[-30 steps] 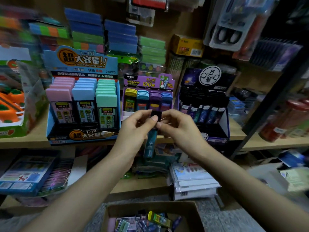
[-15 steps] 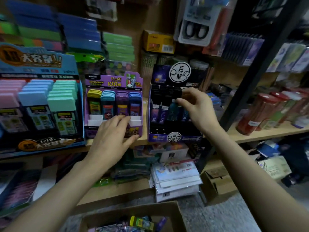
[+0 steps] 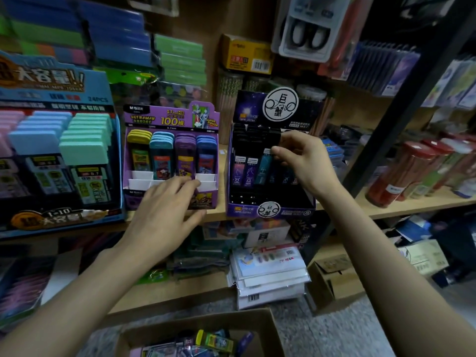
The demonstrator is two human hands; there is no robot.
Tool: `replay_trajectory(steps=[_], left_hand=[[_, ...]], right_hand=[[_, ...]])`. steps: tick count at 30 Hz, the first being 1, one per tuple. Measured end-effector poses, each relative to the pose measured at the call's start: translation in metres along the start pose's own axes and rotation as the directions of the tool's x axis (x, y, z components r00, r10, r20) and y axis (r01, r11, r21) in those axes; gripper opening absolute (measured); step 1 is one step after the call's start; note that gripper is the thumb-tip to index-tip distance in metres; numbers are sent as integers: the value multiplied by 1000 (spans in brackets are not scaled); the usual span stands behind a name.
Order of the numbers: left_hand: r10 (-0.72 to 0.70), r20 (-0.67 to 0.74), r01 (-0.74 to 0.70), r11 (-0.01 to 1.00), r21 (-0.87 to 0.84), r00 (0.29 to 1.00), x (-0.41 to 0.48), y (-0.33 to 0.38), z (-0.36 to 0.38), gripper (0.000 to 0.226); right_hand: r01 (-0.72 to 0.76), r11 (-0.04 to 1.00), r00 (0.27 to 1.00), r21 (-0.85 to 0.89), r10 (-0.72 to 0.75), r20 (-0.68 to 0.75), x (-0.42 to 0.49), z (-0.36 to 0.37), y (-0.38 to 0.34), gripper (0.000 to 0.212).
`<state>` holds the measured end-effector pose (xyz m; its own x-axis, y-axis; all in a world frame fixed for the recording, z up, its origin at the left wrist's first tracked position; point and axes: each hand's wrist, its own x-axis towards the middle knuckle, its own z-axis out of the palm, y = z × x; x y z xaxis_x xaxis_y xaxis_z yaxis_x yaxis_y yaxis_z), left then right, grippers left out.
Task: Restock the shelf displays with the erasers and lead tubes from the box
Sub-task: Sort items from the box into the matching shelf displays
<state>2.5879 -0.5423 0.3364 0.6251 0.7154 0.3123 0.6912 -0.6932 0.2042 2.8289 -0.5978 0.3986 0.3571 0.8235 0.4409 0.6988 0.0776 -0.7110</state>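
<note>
My right hand (image 3: 302, 161) pinches the black cap of a teal lead tube (image 3: 264, 164), which stands in the third slot of the dark display box (image 3: 270, 210) on the shelf. My left hand (image 3: 168, 202) rests open on the front of the purple display box (image 3: 132, 199), which holds yellow, teal, purple and blue lead cases. The blue display (image 3: 61, 222) at the left holds pink, blue and green erasers. The cardboard box (image 3: 268, 333) at the bottom edge holds several loose packets.
The wooden shelf (image 3: 401, 210) carries red-capped tubes (image 3: 401, 171) at the right. A black upright post (image 3: 401, 104) stands right of the dark display. A lower shelf holds stacked white packets (image 3: 270, 276), and a small carton (image 3: 332, 282) sits on the floor.
Both hands held the teal tube together in front of the shelf. My right hand then carried it into the dark display; my left hand let go and came down on the purple display.
</note>
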Motion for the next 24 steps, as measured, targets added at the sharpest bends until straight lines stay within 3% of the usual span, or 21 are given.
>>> replay_trajectory(steps=[2,11,17,24], left_hand=[[5,2,-5,1000,-3,1000,0,-1,0,57],[6,4,-6,1000,-30,1000,1,-2,0,57],[15,12,-14,997,-70,1000,3,-3,-2,58],[132,-148,-166,954,-250,980,-9,-2,-20,34]], right_hand=[[6,1000,999,3,-6,31,1,-5,2,5],[-3,999,991,-36,8,131,0,-7,8,7],[-117,987,993,-114,114,-33,-1,14,12,11],[-90,944,996,-316,85,-29,-13,2,2,29]])
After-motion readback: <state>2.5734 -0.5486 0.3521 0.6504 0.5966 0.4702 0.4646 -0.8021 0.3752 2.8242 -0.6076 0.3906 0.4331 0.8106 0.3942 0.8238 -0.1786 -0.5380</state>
